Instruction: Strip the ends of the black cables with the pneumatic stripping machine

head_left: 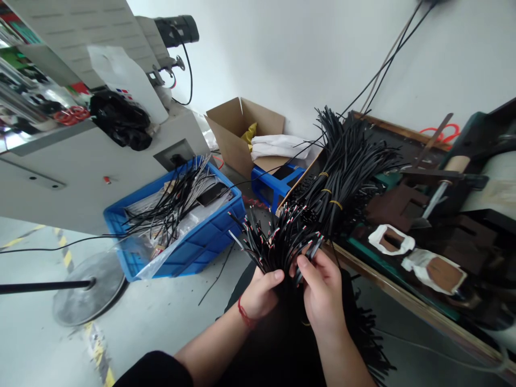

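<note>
Cable bundle (278, 252): as it rises between your left hand (262, 293) and right hand (322, 285), its black strands fan out upward, red and white showing at the tips.
Left-hand grip: closed around the bundle's lower left side, thumb across the front, the fan standing above it.
Right-hand grip: thumb and fingers narrowed on a few strands at the bundle's right edge, tips beyond the fingers.
Strand work: you seem to be sorting strands by the ends; the next move probably calls for a firm left hold and a light right pinch.
Bench (387, 283): just right of the bundle, bearing a cable heap (350, 161) with 3 yellow ties (336, 205).
Blue crate (209, 242): to the left, apart, holding loose wires (173, 204).
</note>
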Motion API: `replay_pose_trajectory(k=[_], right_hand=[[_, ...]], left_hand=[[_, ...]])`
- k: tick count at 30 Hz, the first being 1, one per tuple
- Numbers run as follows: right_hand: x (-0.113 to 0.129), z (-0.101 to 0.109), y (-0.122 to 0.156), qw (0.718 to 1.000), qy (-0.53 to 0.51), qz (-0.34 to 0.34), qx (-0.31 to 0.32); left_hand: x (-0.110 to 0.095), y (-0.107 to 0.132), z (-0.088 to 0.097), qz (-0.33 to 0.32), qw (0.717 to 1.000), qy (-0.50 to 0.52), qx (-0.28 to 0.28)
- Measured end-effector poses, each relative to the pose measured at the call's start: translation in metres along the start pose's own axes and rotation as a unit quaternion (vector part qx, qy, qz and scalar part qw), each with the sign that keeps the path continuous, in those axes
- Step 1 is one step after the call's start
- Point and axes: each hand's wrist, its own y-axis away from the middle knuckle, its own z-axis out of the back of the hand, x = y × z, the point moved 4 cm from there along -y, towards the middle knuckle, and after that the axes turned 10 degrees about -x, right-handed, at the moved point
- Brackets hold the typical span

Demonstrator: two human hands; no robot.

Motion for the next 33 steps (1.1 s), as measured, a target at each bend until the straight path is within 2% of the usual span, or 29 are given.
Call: replay_pose_trajectory(k=[8, 17, 23, 28, 33], right_hand=[[0.000, 0.001, -0.004, 0.999, -0.002, 0.017, 0.036], [-0.004, 0.001, -0.004, 0.998, 0.060, 0.022, -0.001], [-0.007, 0.005, -0.003, 0.999, 0.031, -0.006, -0.003], [-0.010, 0.011, -0.006, 1.000, 0.002, 0.008, 0.018], [-0.001, 0.010, -0.003, 0.998, -0.044, 0.037, 0.030]], left_hand=[[-0.005, -0.003, -0.006, 0.008, 1.000, -0.001, -0.002], [0.001, -0.002, 0.000, 0.047, 0.998, 0.009, -0.047], [-0.003, -0.002, -0.006, 0.040, 0.999, 0.020, -0.030], [-0.003, -0.002, -0.006, 0.032, 0.999, 0.018, -0.011], [0.001, 0.000, 0.001, 0.023, 0.999, 0.024, -0.024]])
